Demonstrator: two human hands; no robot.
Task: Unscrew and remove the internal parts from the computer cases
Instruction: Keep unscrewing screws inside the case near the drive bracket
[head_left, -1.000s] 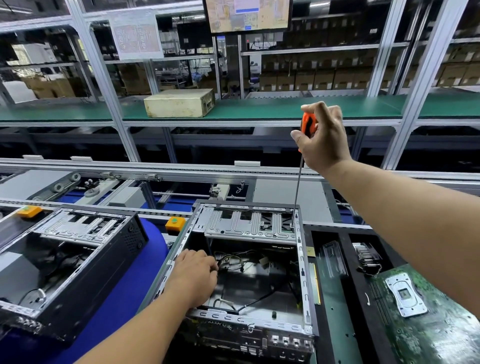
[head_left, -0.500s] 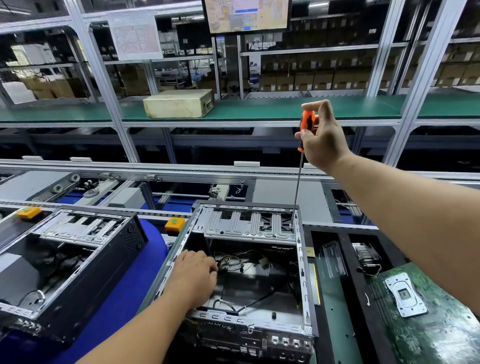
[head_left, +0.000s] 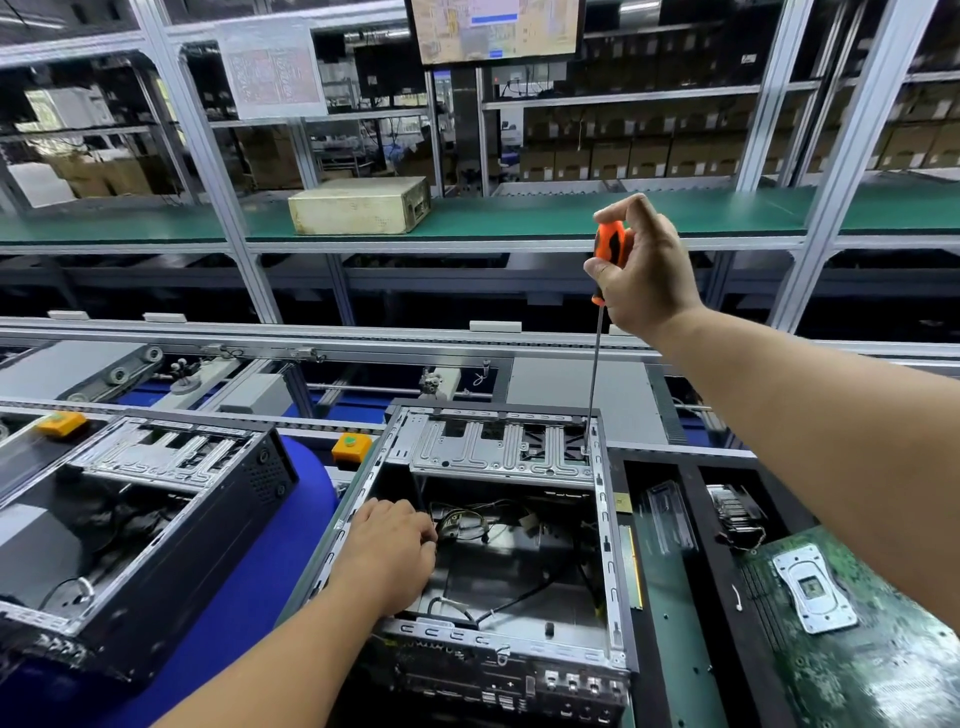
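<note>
An open computer case lies in front of me, its silver drive bracket across the far end and loose wires inside. My right hand grips the orange-and-black handle of a long screwdriver, held upright. The screwdriver's tip stands on the bracket's far right corner. My left hand rests on the case's left edge, fingers curled down inside near the wires.
A second open black case sits at the left on a blue mat. A green motherboard and small removed parts lie in black trays at the right. Orange buttons and conveyor rails run behind; a beige box is on the green shelf.
My right hand has shifted its fingers round the screwdriver handle, turning it slightly in place. The left hand and the case have stayed put.
</note>
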